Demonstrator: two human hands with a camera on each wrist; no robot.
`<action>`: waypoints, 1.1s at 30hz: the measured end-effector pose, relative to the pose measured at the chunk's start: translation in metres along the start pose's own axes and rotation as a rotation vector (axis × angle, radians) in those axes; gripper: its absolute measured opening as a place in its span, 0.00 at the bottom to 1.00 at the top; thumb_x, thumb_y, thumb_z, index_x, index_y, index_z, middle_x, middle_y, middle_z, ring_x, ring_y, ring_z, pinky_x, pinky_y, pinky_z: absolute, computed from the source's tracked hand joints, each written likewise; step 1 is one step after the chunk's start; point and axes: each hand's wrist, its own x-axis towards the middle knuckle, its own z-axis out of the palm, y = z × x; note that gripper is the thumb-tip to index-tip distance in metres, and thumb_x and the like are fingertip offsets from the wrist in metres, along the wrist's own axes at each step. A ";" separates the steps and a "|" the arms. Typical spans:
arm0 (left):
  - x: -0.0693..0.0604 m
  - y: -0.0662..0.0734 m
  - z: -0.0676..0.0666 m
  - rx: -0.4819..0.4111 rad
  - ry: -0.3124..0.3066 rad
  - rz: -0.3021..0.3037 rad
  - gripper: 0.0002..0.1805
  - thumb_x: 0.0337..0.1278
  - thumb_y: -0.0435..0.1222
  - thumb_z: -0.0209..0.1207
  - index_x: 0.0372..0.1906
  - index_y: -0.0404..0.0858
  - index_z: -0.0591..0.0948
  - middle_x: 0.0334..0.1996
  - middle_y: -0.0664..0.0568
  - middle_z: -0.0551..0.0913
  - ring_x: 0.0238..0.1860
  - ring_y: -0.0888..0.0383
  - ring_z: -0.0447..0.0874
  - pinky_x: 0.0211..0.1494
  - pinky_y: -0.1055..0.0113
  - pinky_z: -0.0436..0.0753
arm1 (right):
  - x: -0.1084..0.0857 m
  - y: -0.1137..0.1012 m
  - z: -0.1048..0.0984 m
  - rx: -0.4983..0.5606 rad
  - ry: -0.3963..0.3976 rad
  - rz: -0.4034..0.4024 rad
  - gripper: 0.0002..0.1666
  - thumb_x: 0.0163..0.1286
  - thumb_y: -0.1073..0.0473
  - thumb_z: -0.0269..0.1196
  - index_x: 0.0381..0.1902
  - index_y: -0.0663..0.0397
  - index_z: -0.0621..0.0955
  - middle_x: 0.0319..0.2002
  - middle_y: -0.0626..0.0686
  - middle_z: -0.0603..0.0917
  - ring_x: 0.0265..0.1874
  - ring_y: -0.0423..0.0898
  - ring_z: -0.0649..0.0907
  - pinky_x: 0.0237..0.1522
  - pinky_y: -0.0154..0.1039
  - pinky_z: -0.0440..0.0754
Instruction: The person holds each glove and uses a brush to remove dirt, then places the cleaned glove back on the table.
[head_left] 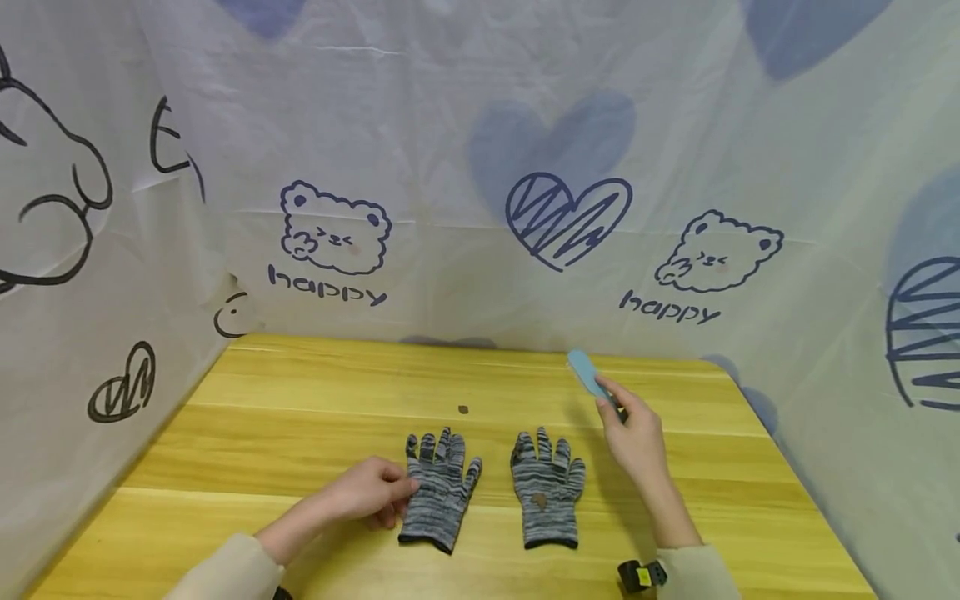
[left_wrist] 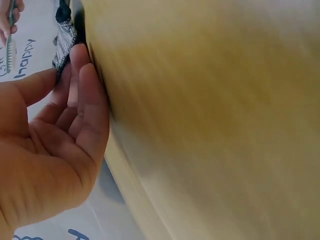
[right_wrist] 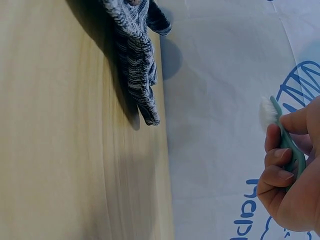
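Observation:
Two grey-and-black striped knit gloves lie side by side on the table. My left hand (head_left: 371, 493) pinches the outer edge of the left glove (head_left: 438, 492) between thumb and fingers; in the left wrist view that glove (left_wrist: 65, 45) reaches the fingertips. A brown patch marks the right glove (head_left: 547, 475), which neither hand touches. Above the table, my right hand (head_left: 636, 433) grips a scrubbing brush (head_left: 588, 375) with a light blue-green back. White bristles (right_wrist: 267, 111) show on the brush in the right wrist view.
The yellow wood-grain table (head_left: 300, 400) bears a small dark speck (head_left: 462, 409) beyond the gloves. A pale cloth (head_left: 450, 275) printed with hearts and bears hangs behind and at both sides. A dark wristband (head_left: 641, 575) is at the right wrist.

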 end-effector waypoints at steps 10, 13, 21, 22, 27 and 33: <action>0.003 0.000 0.002 0.516 0.289 0.239 0.13 0.60 0.45 0.73 0.30 0.47 0.80 0.26 0.62 0.77 0.25 0.65 0.73 0.28 0.69 0.76 | -0.001 0.002 0.000 0.003 -0.012 0.011 0.23 0.81 0.58 0.59 0.70 0.48 0.79 0.40 0.59 0.81 0.26 0.48 0.72 0.24 0.35 0.68; 0.005 0.001 0.003 0.627 0.299 0.380 0.11 0.58 0.43 0.74 0.37 0.46 0.83 0.35 0.62 0.76 0.32 0.66 0.73 0.35 0.68 0.79 | -0.001 0.002 0.000 0.005 -0.012 0.007 0.23 0.81 0.58 0.59 0.70 0.49 0.80 0.40 0.59 0.81 0.26 0.48 0.72 0.24 0.34 0.68; 0.007 0.000 0.009 0.812 0.162 0.484 0.17 0.61 0.48 0.72 0.49 0.45 0.87 0.49 0.56 0.82 0.48 0.56 0.82 0.53 0.54 0.84 | -0.001 0.005 0.000 0.006 -0.033 0.002 0.23 0.80 0.58 0.60 0.70 0.49 0.80 0.40 0.58 0.82 0.23 0.45 0.72 0.22 0.33 0.69; 0.007 0.000 0.011 0.826 0.161 0.478 0.18 0.60 0.49 0.72 0.49 0.44 0.87 0.50 0.55 0.82 0.49 0.55 0.82 0.54 0.53 0.84 | -0.001 0.006 0.000 0.005 -0.037 0.003 0.23 0.80 0.58 0.60 0.70 0.49 0.80 0.40 0.58 0.82 0.23 0.45 0.72 0.21 0.33 0.69; 0.009 0.004 0.018 0.877 0.190 0.406 0.21 0.58 0.51 0.73 0.50 0.44 0.86 0.49 0.52 0.80 0.47 0.53 0.81 0.49 0.52 0.84 | -0.001 0.008 0.000 0.003 -0.053 0.011 0.23 0.80 0.58 0.60 0.70 0.49 0.80 0.41 0.59 0.83 0.24 0.46 0.73 0.22 0.34 0.68; 0.011 0.010 0.023 0.864 0.220 0.310 0.21 0.57 0.52 0.74 0.49 0.44 0.86 0.47 0.53 0.79 0.45 0.53 0.79 0.43 0.53 0.82 | 0.002 0.009 0.000 -0.005 -0.056 0.022 0.23 0.81 0.58 0.59 0.71 0.49 0.79 0.42 0.59 0.83 0.25 0.47 0.73 0.23 0.34 0.68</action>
